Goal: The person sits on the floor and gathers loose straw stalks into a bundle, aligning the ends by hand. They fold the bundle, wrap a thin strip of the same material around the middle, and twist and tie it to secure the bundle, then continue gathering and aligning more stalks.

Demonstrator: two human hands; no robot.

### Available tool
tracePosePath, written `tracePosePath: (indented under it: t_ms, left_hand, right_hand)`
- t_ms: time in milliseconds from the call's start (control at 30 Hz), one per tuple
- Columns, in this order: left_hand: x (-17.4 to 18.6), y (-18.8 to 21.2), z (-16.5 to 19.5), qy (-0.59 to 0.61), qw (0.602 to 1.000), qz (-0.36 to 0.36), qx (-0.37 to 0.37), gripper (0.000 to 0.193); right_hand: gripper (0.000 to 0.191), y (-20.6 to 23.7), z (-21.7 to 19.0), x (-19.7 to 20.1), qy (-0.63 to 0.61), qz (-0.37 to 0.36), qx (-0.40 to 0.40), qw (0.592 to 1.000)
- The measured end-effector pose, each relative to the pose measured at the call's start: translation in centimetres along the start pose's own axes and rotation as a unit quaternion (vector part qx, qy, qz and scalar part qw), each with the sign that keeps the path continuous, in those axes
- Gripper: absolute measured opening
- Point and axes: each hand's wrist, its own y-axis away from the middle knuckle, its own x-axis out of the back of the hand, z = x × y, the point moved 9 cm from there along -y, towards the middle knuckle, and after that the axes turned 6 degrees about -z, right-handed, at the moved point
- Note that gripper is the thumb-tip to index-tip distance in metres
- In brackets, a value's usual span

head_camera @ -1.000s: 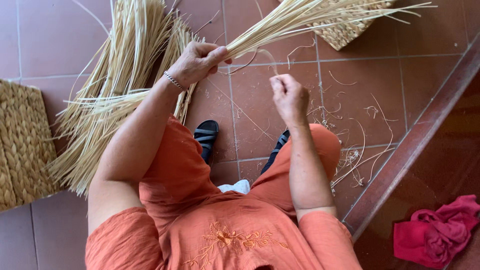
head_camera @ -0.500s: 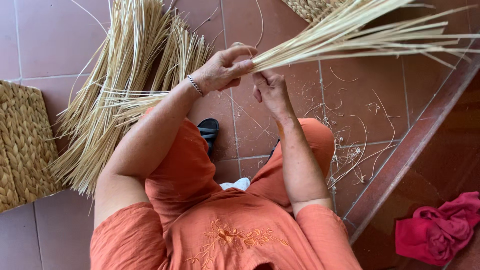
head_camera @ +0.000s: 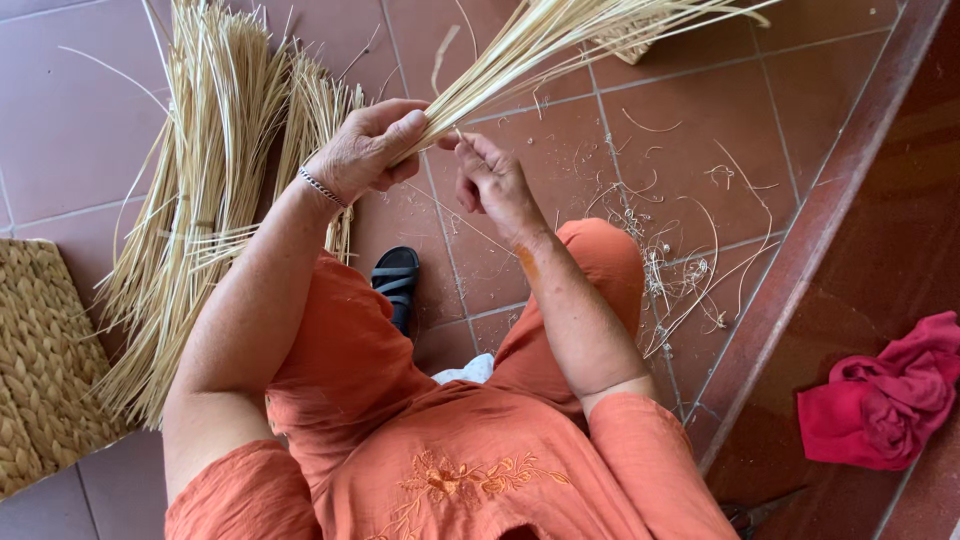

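Observation:
My left hand is closed around the base of a bundle of pale straw stalks that fans up and to the right. My right hand sits just beside it, fingertips pinching a single thin stalk at the bundle's base. A silver bracelet circles my left wrist. I sit in orange clothes, knees bent, with a black sandal on the tiled floor below the hands.
A big heap of loose straw lies on the red tiles at left. A woven mat is at the far left. Straw scraps litter the floor at right. A raised step edge runs diagonally, with a crumpled red cloth beyond.
My right hand has risen from near my knee up to the bundle's base. The left hand has kept hold of the bundle, shifting slightly.

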Motion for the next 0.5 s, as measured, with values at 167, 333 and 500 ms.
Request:
tracePosePath:
  t_ms: [167, 333, 500]
  left_hand:
    - [-0.9, -0.4, 0.1, 0.004, 0.999, -0.032, -0.018, 0.036]
    - [0.3, -2.0, -1.3, 0.006, 0.999, -0.001, -0.053, 0.018]
    - [2.4, -2.8, -1.9, -0.097, 0.988, 0.064, -0.099, 0.015]
  right_hand:
    - [0.036, -0.1, 0.1, -0.3, -0.029, -0.009, -0.008, 1.000]
    - [0.034, 0.0, 0.1, -0.2, -0.008, 0.003, -0.005, 1.000]
    - [0.029, 0.4, -1.8, -0.7, 0.168, 0.016, 0.072, 0.983]
